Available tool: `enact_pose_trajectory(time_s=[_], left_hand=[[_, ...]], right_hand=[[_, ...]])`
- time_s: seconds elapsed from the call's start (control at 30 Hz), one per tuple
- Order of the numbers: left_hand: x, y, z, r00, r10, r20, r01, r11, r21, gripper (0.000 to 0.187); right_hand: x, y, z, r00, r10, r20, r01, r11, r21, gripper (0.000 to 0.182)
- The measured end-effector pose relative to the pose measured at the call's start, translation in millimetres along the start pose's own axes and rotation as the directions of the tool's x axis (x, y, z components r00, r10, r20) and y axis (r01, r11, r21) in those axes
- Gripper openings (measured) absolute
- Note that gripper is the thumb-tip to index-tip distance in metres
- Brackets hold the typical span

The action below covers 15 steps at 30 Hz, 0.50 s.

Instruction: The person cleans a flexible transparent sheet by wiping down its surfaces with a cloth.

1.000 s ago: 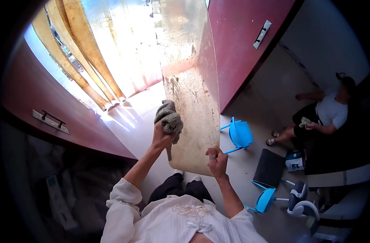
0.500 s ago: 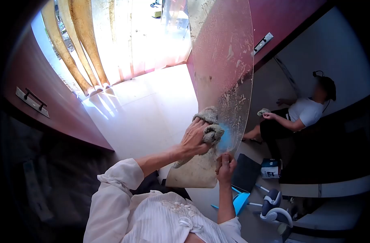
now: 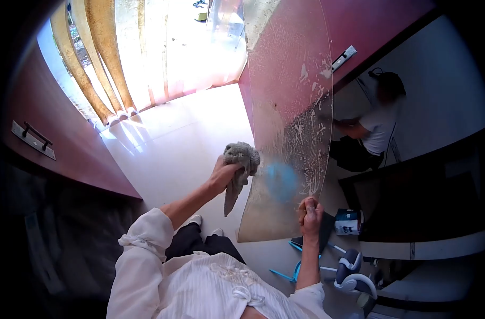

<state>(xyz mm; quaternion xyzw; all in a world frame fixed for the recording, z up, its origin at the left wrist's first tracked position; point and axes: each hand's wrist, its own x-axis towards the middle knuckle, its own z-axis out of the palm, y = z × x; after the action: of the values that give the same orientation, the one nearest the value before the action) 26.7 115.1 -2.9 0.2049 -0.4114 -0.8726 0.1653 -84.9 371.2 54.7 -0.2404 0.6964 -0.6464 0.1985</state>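
Note:
My left hand (image 3: 221,174) is closed round a bunched grey cloth (image 3: 241,158), with one end hanging down. The cloth is just left of a tall clear plastic sheet (image 3: 290,101), whose surface is streaked and spotted with wet-looking marks. At the sheet's lower right edge, my right hand (image 3: 310,217) is closed, thumb up, gripping the edge. A blurred blue patch (image 3: 282,181) shows on or through the sheet between my hands.
A person in a white shirt (image 3: 378,127) bends close to the sheet's right side. A turquoise-framed chair (image 3: 295,268), a printed box (image 3: 349,221) and a grey-and-white device (image 3: 351,271) stand low at right. Red doors (image 3: 67,127) flank the bright doorway.
My left hand has drawn the cloth leftward off the sheet. My right hand and the sheet's lower end have shifted right. The other person has leaned in toward the sheet.

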Motion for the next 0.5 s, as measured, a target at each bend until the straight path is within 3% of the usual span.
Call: enact_pose_trajectory(time_s=[0.03, 0.07, 0.13, 0.23, 0.33, 0.4, 0.47, 0.5], left_hand=[[9, 11, -5, 0.999, 0.053, 0.008, -0.049, 0.964, -0.261, 0.021], [22, 22, -16, 0.999, 0.044, 0.006, -0.041, 0.960, -0.276, 0.026], [44, 47, -32, 0.981, -0.017, 0.191, 0.080, 0.943, -0.324, 0.038], [53, 75, -21, 0.892, -0.121, 0.436, 0.358, 0.778, -0.516, 0.046], [34, 83, 10, 0.880, -0.100, 0.464, 0.368, 0.761, -0.534, 0.048], [51, 49, 8, 0.848, -0.079, 0.525, 0.283, 0.903, -0.322, 0.046], [43, 30, 15, 0.783, -0.170, 0.598, 0.416, 0.858, -0.301, 0.043], [26, 34, 23, 0.825, -0.083, 0.559, 0.362, 0.837, -0.410, 0.043]], right_hand=[[0, 0, -1, 1.000, 0.003, -0.003, -0.003, 1.000, 0.002, 0.035], [3, 0, -3, 0.999, 0.029, 0.033, -0.030, 0.999, 0.028, 0.036], [7, 0, -5, 0.997, 0.052, 0.065, -0.055, 0.997, 0.054, 0.037], [17, 8, -10, 0.991, 0.042, 0.124, -0.047, 0.998, 0.039, 0.037], [22, 17, -9, 0.988, 0.097, 0.119, -0.101, 0.994, 0.032, 0.037], [23, 28, -3, 0.987, 0.075, 0.139, -0.071, 0.997, -0.031, 0.036], [19, 26, 9, 0.988, 0.089, 0.129, -0.076, 0.991, -0.107, 0.035], [17, 31, 15, 0.995, 0.043, 0.086, -0.033, 0.992, -0.119, 0.036]])
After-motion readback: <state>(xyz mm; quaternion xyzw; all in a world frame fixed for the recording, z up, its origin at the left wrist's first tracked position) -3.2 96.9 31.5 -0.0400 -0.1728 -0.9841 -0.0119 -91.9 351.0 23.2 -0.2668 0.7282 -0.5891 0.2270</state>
